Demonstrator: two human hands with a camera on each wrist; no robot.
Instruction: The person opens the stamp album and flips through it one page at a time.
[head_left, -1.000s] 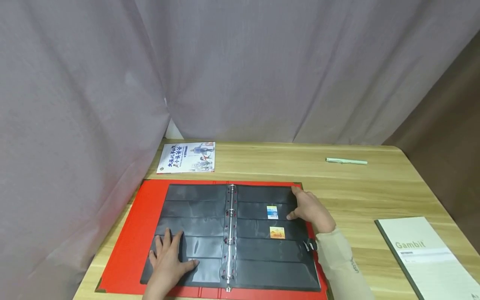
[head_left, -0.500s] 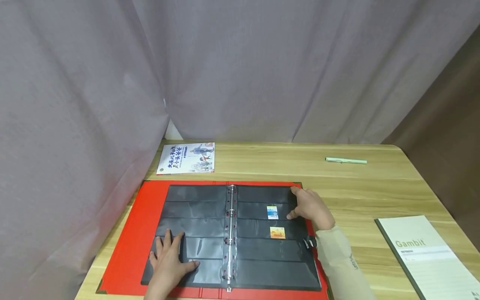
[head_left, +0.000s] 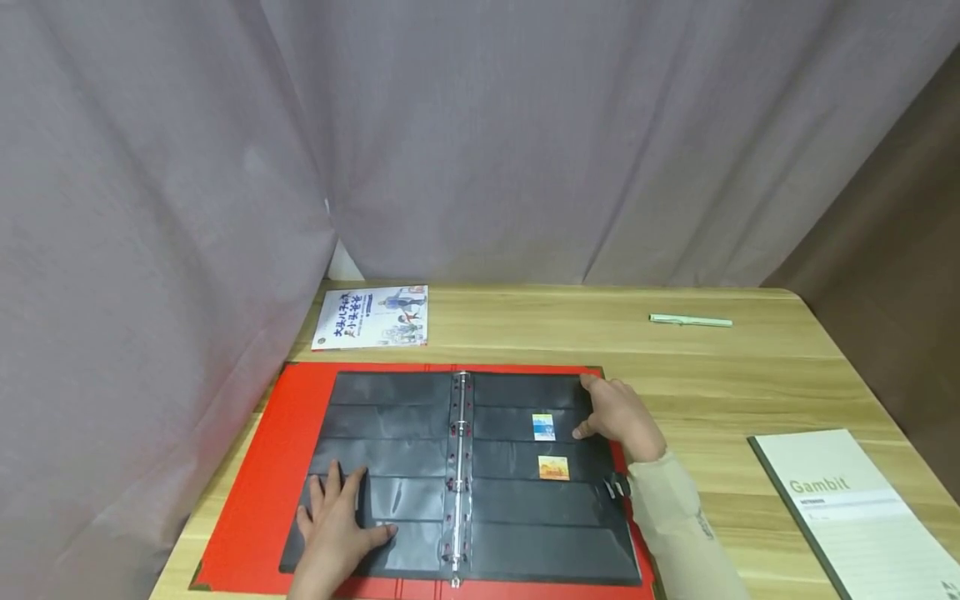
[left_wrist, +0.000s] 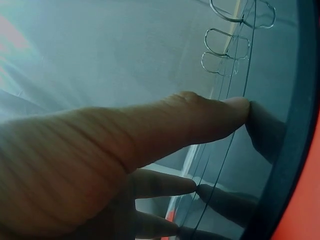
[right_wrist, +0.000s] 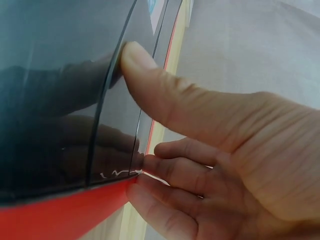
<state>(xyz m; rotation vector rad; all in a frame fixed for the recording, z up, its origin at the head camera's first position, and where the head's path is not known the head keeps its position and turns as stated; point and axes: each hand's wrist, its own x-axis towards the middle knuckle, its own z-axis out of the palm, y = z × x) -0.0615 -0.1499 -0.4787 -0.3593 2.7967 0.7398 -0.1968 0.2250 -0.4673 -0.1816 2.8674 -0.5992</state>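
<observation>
Your left hand (head_left: pixel 330 525) lies spread on the left page (head_left: pixel 386 446) and your right hand (head_left: pixel 621 421) stretches wide at the outer edge of the right page (head_left: pixel 551 508), so press lightly, holding the binder (head_left: pixel 240 500) flat on the table (head_left: pixel 540 325), right thumb (head_left: pixel 588 427) clear of the blue stamp (head_left: pixel 543 427).

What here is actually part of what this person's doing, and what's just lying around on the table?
Seems part of the job:
red ring binder, open
black pocket pages, being touched
blue-and-white stamp-like piece, right page, second row
orange-yellow stamp-like piece, below it

Apparently just lying about:
Chinese-titled illustrated book
pale green pen
Gambit notebook
</observation>
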